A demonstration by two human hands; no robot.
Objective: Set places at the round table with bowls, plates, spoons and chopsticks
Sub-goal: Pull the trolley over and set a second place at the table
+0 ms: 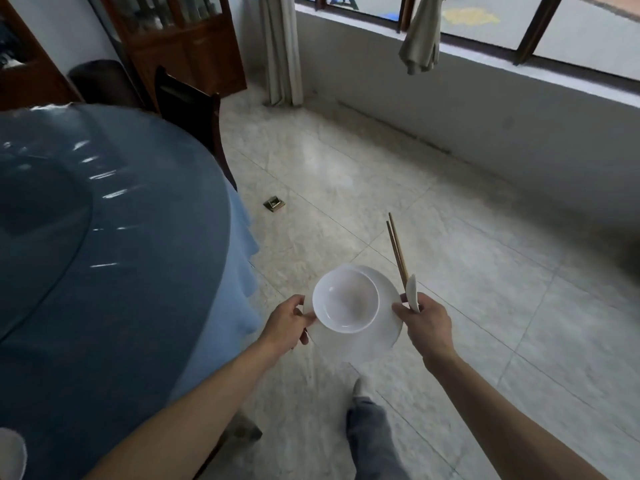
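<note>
I carry a white plate (382,327) over the floor, with a white bowl (345,299) standing on its left part. My left hand (289,323) grips the plate's left edge, thumb against the bowl's rim. My right hand (427,323) holds the plate's right edge and also clasps a pair of brown chopsticks (396,251) and a white spoon (412,292), all pointing up and away. The round table (104,237) with its blue cloth lies to my left, apart from the plate.
A dark wooden chair (188,109) stands at the table's far side, a wooden cabinet (180,43) behind it. A small brass floor fitting (274,203) sits on the tiles. White ware (10,452) shows at the table's near left edge. My leg and foot (367,427) are below.
</note>
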